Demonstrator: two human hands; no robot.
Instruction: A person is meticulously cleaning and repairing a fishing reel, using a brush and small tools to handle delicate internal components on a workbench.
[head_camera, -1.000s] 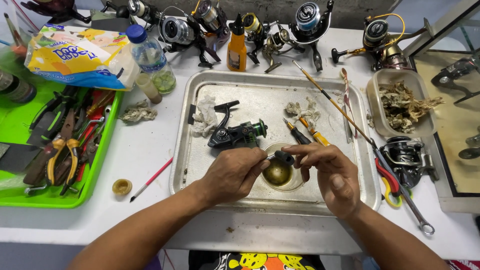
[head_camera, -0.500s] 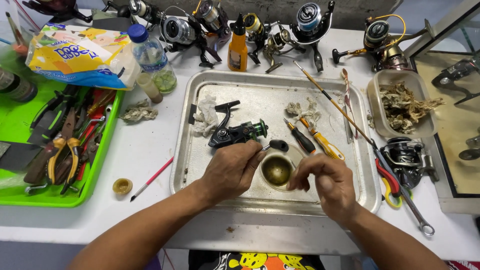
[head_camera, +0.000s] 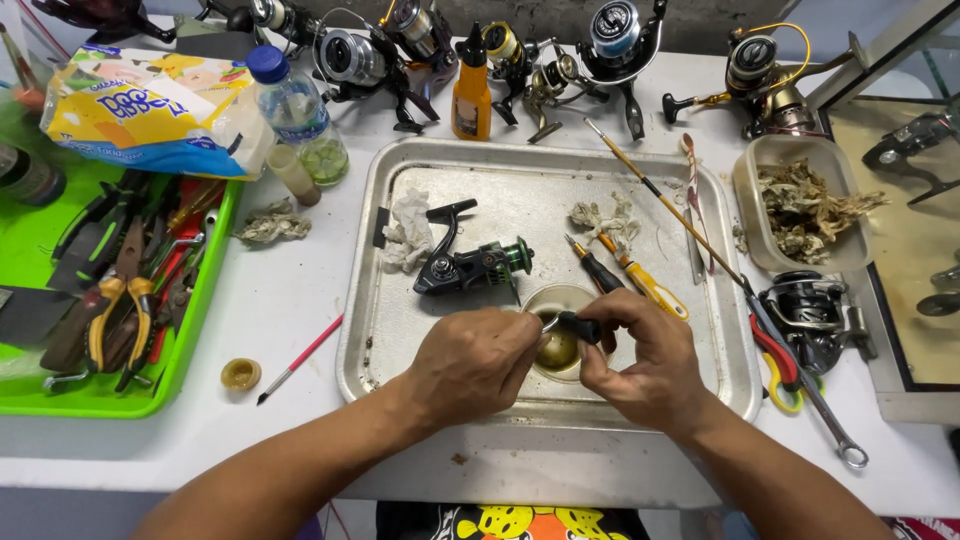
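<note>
Both of my hands meet over a small round bowl (head_camera: 556, 297) of dark liquid near the front of a metal tray (head_camera: 400, 160). My right hand (head_camera: 645, 360) pinches a small black reel handle part (head_camera: 578, 326) above the bowl. My left hand (head_camera: 475, 362) closes on the metal end of the same part from the left. A black and green spinning reel body (head_camera: 470, 266) lies on the tray just behind my left hand.
Two screwdrivers (head_camera: 630, 278) and crumpled tissues (head_camera: 408, 230) lie on the tray. A green tray of pliers (head_camera: 110, 300) sits at left, with a water bottle (head_camera: 295, 115) and tissue pack (head_camera: 150, 105). Several reels (head_camera: 420, 40) line the back; a tub of rags (head_camera: 800, 205) stands right.
My hands came together over the bowl, and the small black part is now held between them; half a second ago it lay on the tray behind the bowl.
</note>
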